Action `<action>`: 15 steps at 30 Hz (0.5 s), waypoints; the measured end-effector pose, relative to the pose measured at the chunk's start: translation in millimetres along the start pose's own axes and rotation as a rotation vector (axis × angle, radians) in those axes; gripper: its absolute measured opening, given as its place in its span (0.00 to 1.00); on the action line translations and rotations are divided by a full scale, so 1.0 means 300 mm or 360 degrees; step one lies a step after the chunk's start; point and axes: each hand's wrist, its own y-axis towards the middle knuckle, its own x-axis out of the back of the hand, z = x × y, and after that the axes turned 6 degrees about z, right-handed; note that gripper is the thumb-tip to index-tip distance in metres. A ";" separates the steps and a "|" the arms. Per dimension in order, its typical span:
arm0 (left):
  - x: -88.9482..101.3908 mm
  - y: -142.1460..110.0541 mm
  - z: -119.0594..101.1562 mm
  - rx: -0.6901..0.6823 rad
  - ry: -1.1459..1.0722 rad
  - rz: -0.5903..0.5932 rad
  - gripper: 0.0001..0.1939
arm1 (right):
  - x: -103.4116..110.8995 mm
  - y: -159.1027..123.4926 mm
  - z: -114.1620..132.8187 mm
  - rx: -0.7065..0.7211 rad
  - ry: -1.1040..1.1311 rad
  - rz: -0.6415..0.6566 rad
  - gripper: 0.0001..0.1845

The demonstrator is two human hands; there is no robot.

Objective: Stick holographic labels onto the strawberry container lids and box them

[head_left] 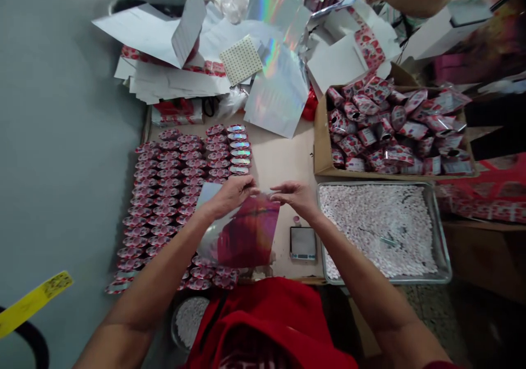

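Note:
A shiny, mirror-like sheet point(246, 234) lies near the table's front edge and reflects red. My left hand point(235, 194) is over its upper part, fingers curled together in a pinch. Facing it, my right hand point(296, 196) is at the sheet's upper right corner, thumb and fingers drawn close. Whatever is between the fingertips of either hand is too small or blurred to make out. Left of the sheet stand close rows of small red-and-pink printed packs point(164, 199), some partly hidden by my left arm. Below my right hand sits a small digital scale point(303, 243).
A metal tray point(441, 248) of small pale pieces lies on the right. Behind it is a cardboard box point(322, 138) full of printed packs. Silvery sheets point(279, 89), a dotted sticker sheet point(241, 60) and papers point(176, 81) cover the back. Another person's arm point(419, 1) shows upper right.

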 end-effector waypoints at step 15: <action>-0.091 -0.060 -0.048 -0.0225 0.0537 0.0080 0.09 | 0.059 -0.076 -0.030 -0.0151 -0.0365 0.0455 0.26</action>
